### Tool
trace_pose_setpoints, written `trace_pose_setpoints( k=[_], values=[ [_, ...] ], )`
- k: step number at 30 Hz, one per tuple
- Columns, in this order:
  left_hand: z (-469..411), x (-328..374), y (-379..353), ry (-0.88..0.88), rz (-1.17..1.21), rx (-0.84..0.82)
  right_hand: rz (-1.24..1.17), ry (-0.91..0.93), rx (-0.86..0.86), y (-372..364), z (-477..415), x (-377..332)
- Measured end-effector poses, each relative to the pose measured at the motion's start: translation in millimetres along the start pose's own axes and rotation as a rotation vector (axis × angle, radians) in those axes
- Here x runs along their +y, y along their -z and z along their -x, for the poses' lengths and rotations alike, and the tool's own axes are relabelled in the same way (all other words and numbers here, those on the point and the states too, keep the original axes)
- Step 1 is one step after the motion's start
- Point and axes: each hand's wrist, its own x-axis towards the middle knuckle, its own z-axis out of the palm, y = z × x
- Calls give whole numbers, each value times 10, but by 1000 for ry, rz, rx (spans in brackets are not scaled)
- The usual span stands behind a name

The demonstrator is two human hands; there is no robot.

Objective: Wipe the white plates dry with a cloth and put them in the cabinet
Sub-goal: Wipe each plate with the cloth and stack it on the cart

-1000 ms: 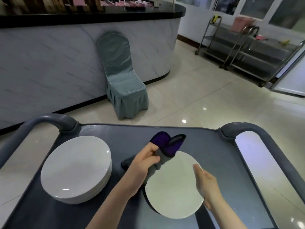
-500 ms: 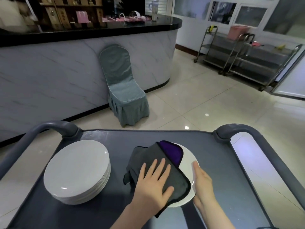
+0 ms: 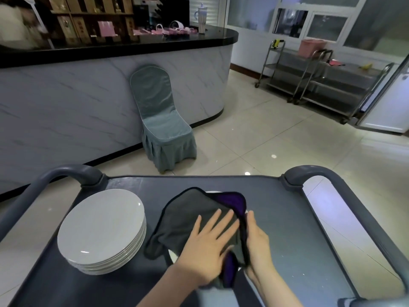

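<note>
Fingers spread, my left hand (image 3: 208, 242) presses the grey cloth (image 3: 188, 216) on a white plate (image 3: 213, 192). My right hand (image 3: 257, 240) is at the rim, but I can't tell its grip. Underside next, probably.

Entry 1, left hand (image 3: 208, 247): bare. On my feed the thumb and all four fingers show, with the back of the hand towards the camera. The finger outlines are soft with motion blur, so I cannot read the nails.

Entry 2, left forearm (image 3: 163, 286): bare from the wrist down to the bottom edge of my picture.

Entry 3, right hand (image 3: 257, 242): bare. I see the thumb and the back of the hand; the other fingers are hidden from me.

Entry 4, right forearm (image 3: 280, 289): bare from the wrist to the picture's edge.

Entry 5, clothing: whatever is worn begins beyond my frame, so I cannot log it.
</note>
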Motion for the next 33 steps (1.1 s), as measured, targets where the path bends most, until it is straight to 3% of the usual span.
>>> trace_pose_setpoints(
  k=[4, 6, 9, 14, 16, 21, 28, 33],
  values=[
    [-116, -254, 65, 254, -35, 48, 43, 42, -3, -54, 49, 22],
    [-21, -361, 66, 289, -28, 20, 28, 53, 10, -3, 27, -79],
    [236, -382, 3, 263, 2, 15, -9, 83, 56, 104, -24, -265],
    [427, 53, 5, 28, 156, 198, 9, 86, 77, 75, 12, -288],
    [368, 213, 21, -5, 141, 138, 9, 64, 77, 27, 71, -209],
    [49, 172, 119, -26, 163, 90, 35, 22, 35, -11, 176, 14],
    [18, -274, 125, 188, 48, 57, 1, 72, 31, 58, 85, -227],
    [373, -15, 41, 116, 23, -7, -71, 92, 112, 145, -23, -379]
  ],
)
